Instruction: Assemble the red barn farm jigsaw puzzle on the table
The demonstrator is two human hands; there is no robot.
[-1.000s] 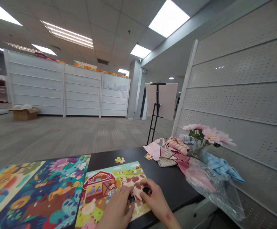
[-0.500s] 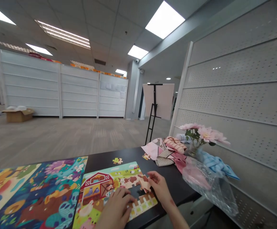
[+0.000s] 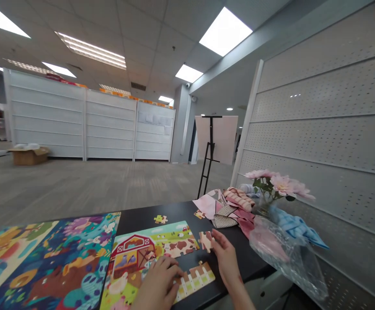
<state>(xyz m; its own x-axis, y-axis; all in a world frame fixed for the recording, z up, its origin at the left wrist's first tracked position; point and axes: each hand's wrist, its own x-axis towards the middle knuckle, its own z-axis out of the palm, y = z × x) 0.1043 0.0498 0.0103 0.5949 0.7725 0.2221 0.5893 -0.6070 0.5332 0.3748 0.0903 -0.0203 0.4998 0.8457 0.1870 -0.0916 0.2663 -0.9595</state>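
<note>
While left hand (image 3: 159, 280) lies flat, open, pinning farm puzzle (image 3: 148, 258) to bench (image 3: 181, 211), right hand (image 3: 226, 258) pinches loose piece (image 3: 206, 240) lifted beside gap.

Farm puzzle (image 3: 148, 254): red barn, green grass, brown-spotted cow. Loose piece (image 3: 206, 240): tan with brown patches. Surface (image 3: 174, 212): black. Big puzzle (image 3: 51, 254): multicoloured (teal, orange, purple). Flowers (image 3: 279, 183): pink.
</note>
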